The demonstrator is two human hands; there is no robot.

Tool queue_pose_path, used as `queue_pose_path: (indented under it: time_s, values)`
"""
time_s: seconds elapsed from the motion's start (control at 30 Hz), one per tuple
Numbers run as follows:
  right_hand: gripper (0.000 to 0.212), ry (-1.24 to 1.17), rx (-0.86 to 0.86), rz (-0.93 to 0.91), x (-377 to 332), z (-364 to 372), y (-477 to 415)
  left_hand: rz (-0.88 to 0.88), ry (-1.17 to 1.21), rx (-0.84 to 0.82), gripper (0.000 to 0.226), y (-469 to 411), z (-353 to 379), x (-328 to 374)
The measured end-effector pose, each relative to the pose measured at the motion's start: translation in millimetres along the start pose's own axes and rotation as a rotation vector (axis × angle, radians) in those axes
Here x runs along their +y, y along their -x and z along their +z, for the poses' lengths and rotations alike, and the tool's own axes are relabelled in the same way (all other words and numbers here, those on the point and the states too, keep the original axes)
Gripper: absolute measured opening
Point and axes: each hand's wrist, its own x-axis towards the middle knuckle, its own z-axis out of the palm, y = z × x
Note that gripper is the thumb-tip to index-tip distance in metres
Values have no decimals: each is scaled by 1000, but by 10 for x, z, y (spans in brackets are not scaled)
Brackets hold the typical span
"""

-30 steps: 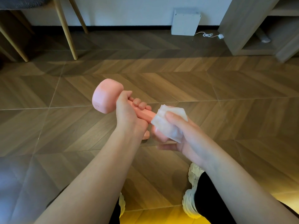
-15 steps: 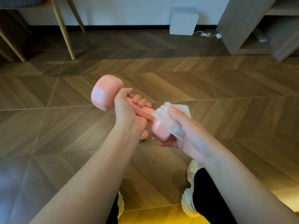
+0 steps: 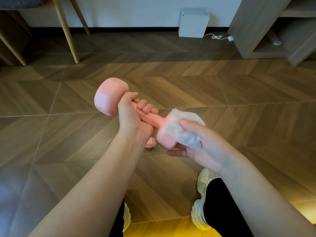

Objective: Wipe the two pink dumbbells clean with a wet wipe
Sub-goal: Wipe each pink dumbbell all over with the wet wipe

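My left fingers [image 3: 145, 106] are curled tight around the handle of a pink dumbbell [image 3: 109, 100], held up in the air over the floor [image 3: 239, 93]. My right hand [image 3: 201, 147] cups the near head, pressing the wet wipe [image 3: 183, 129] onto it, fingers closed on the cloth. To do this well I should keep the handle steady and work the wipe all round the head, flat end too, then swap my grip for the far head. A pink bit [image 3: 150, 143] shows under my wrist, likely dumbbell 2. My shoes [image 3: 203, 199] sit right below, so a drop would hurt. Chair legs [image 3: 68, 31] and a shelf [image 3: 266, 31] stand well apart
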Motion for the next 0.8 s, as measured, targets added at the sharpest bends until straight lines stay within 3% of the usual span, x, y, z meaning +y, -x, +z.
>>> queue_pose_path:
  time_s: [0.23, 0.4, 0.47, 0.53, 0.7, 0.8]
  values:
    - [44, 123, 123, -19, 80, 143, -69, 37, -43, -46, 28, 20, -4, -18]
    - [40, -48, -9, 151, -30, -33, -14, 47, -57, -118, 28, 26, 5, -26]
    - [55, -124, -78, 126, -35, -71, 21, 68, -75, -122, 28, 32, 11, -22]
    - [64, -107, -39, 55, 8, -36, 9, 79, -99, -87, 27, 39, 19, -33]
    - [36, 74, 187, -75, 165, 165, -93, 59, -104, 10, 30, 34, 14, -48]
    - [33, 30, 128, -94, 98, 111, -62, 69, -76, -8, 29, 27, 13, 6]
